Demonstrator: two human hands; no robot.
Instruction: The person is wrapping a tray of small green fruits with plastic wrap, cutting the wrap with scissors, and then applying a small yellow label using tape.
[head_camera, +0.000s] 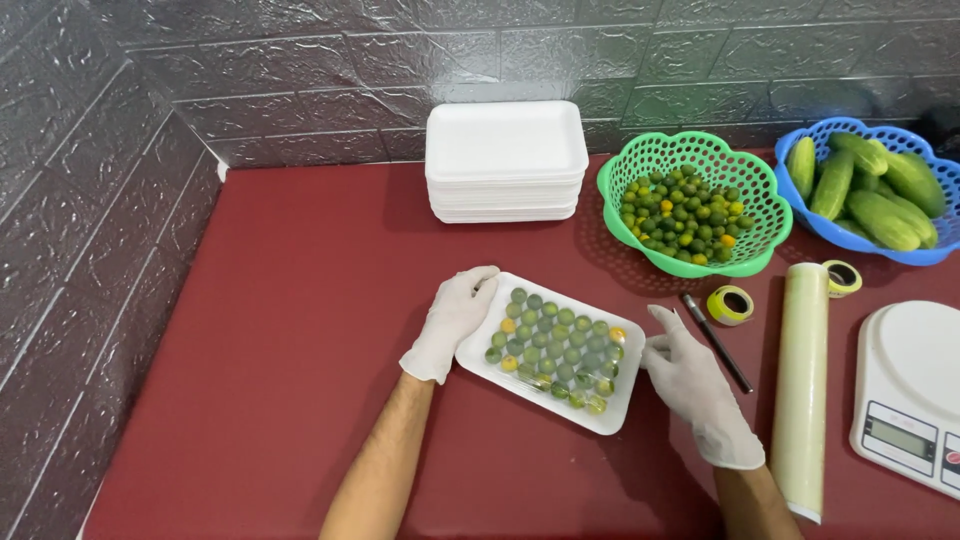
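A white foam tray (478, 358) lies on the dark red table, filled with several small green and yellow citrus fruits (556, 342) under clear film. My left hand (452, 318), in a white glove, rests against the tray's left edge with fingers curled over its far corner. My right hand (692, 382), also gloved, touches the tray's right edge with fingers slightly spread. Neither hand lifts the tray off the table.
A stack of white foam trays (505, 160) stands at the back. A green basket (745, 245) holds small citrus; a blue basket (835, 235) holds cucumbers. Right of my hand lie a pen (717, 342), tape rolls (731, 304), a cling film roll (803, 385) and a white scale (910, 395).
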